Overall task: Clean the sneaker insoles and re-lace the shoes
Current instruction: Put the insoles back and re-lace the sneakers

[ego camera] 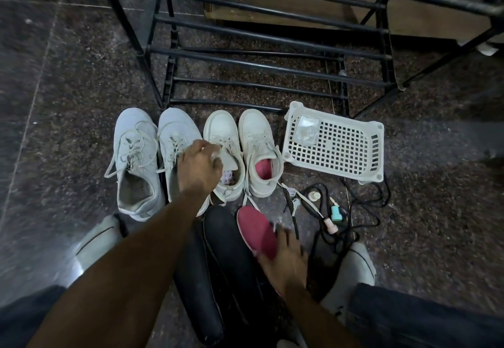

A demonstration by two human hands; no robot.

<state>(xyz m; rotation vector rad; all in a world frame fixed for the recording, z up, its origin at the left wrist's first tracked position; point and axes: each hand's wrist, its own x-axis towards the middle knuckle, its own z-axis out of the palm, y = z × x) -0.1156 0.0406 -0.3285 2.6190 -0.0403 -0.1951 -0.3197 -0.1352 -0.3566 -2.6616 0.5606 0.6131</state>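
A black metal shoe rack [272, 55] stands at the far side of the floor, and in front of it a white perforated basket [338, 145] lies on the tiles. Four white sneakers sit in a row, toes toward the rack: a larger pair [136, 162] on the left and a smaller pair beside it, made up of the third sneaker [223, 140] and the fourth sneaker [259, 143].

Insoles next: two dark insoles [218, 252] lie near the person's knees, one red insole [255, 230] lies loose beside them, and a second red one [264, 169] sits inside the fourth sneaker, three out and one in.

The loose red insole runs lengthwise away from the person, tilted a little left at its far end. The right hand [286, 260] is on its near end, fingers curled about the edge (the blur hides the exact grip). The left hand [199, 167] is at the third sneaker's opening, fingers bunched around something pale that I cannot identify. That sneaker, which shows no insole, lies forward and left of the red insole, so the right hand would likely carry it that way.

Dark laces [362, 205] tangle by the basket.
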